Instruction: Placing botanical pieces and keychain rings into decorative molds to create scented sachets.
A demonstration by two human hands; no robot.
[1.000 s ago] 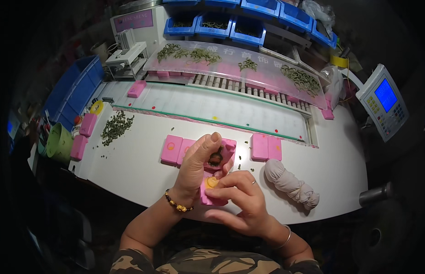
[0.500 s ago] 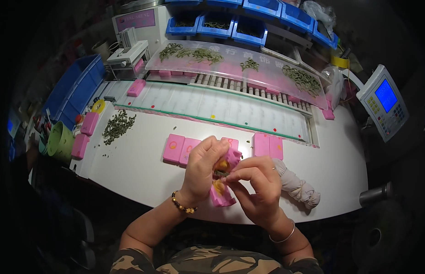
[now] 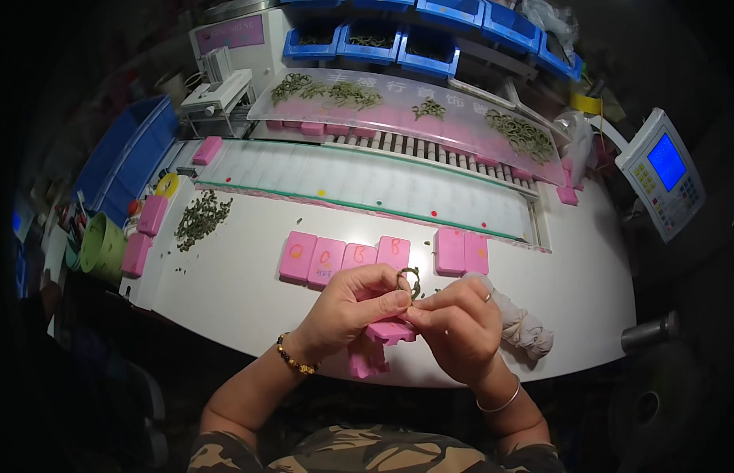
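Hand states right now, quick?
Left hand: closed, holding the notched pink mould, thumb and forefinger at the dark green ring.
Right hand: closed, thumb and forefinger pinched at that ring's lower end.

We look down and ahead from the wearer's head through a fisheye. The worktable (image 3: pixel 240 284) lies close below.

Bright worktop (image 3: pixel 225 292) (black corners), bowed fisheye edges
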